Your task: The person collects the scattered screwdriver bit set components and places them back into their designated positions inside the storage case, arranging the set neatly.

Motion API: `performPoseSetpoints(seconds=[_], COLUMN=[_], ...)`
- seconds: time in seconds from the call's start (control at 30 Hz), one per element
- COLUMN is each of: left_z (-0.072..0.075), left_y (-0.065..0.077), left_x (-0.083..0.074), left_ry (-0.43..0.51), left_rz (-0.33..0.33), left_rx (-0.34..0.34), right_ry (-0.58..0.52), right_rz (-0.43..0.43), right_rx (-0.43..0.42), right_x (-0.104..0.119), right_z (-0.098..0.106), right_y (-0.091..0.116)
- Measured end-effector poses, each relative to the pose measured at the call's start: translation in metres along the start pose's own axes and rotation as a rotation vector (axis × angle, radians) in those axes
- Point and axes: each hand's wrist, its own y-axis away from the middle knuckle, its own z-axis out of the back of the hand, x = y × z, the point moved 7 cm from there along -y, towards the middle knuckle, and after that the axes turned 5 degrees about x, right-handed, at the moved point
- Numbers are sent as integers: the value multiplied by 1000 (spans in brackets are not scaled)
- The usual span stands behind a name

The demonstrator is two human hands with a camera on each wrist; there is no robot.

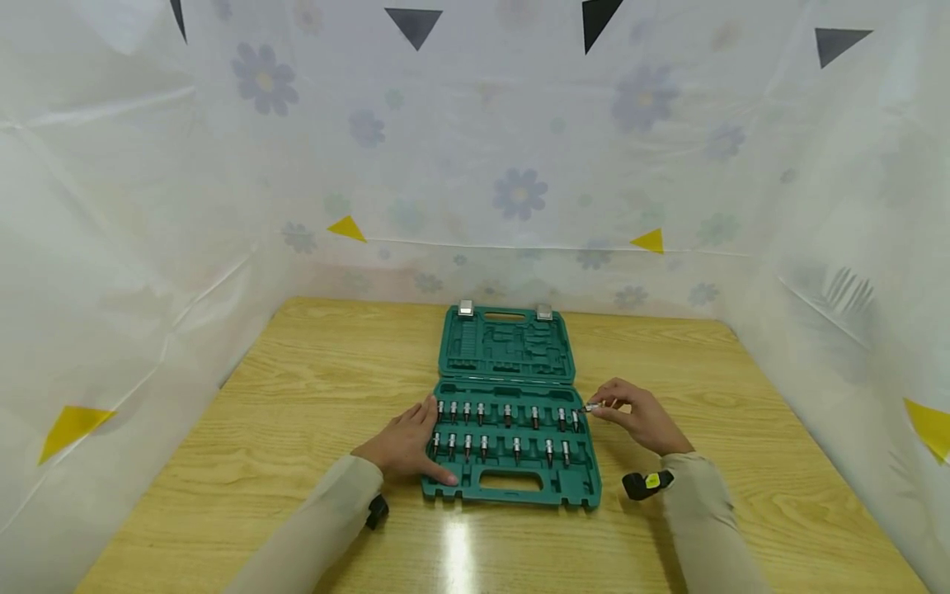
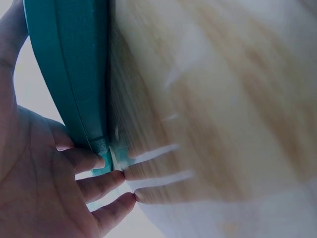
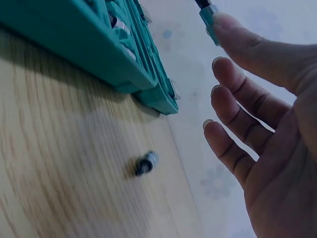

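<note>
A green tool case (image 1: 534, 495) lies open on the table, with two rows of silver-and-dark bit sockets (image 1: 516, 446) in its near half. My left hand (image 1: 404, 441) rests against the case's left side, thumb over the front corner; in the left wrist view its fingers (image 2: 101, 188) extend loosely along the wall and touch the table. Beyond the case's right edge, my right hand (image 1: 637, 415) pinches a bit socket (image 3: 209, 22) between thumb and index finger; its other fingers stay apart. Another bit socket (image 3: 147, 162) lies on the table below that hand.
The case's raised lid (image 1: 507, 342) has moulded recesses and two metal latches (image 1: 544, 313). Wood-grain table (image 1: 334, 355) surrounds the case. White flowered sheeting (image 1: 445, 165) closes off the back and both sides.
</note>
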Motion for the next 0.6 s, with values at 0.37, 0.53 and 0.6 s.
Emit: performPoseSetpoints(seconds=[0.37, 0.53, 0.6], left_z=[0, 0, 0], left_y=[2, 0, 0], left_x=[0, 1, 1], left_ry=[14, 9, 11], left_rz=[-2, 3, 6], left_rx=[-8, -8, -6], right_ry=[-49, -46, -39], right_rz=[29, 70, 70], right_rx=[62, 79, 94], right_x=[10, 15, 18], right_z=[-18, -28, -30], right_y=[-20, -27, -30])
